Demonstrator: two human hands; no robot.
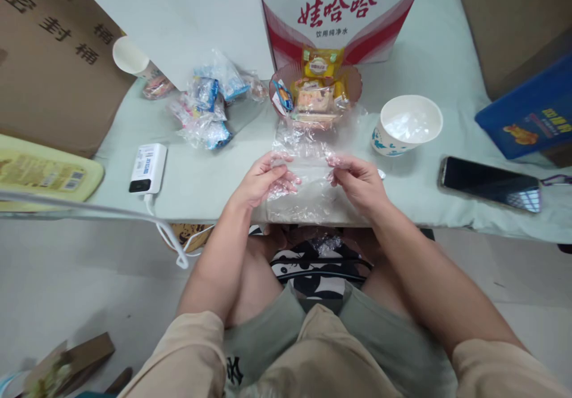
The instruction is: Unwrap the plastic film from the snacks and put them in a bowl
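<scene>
Far left on my feed: a brown cardboard box [53,52] w/ black print. In front of it a yellow-green tray [44,174] lies flat at the table's edge. A white cable [89,210] passes in front of the tray and loops up to a white power bank [148,167] on the pale table [214,177]. Further back a paper cup [129,55] lies on its side, mouth toward me. Next to it is a loose pile of wrapped snacks [208,106] in clear and blue packets.

Centre: I see the left hand [263,183] closed on the left side of a clear plastic film [308,174], thumb and fingers pinching it; some film covers the fingertips. The film sits at the table's near edge, btw both hands, crumpled. Its far end reaches up to a pink glass bowl [355,79]. The bowl is full of packaged snacks in yellow and orange wrappers, and stands just in front of a white-and-red carton [339,11]. The right hand [357,180] grips the film's right side the same way, fingers curled shut on it.

Right of that: a white paper bowl [409,124], upright, w/ sth clear and crinkled inside; can't tell what. Then a black phone [489,183] lies flat, screen up. Behind it is a blue box [527,115], next to a second brown box [504,22].
</scene>
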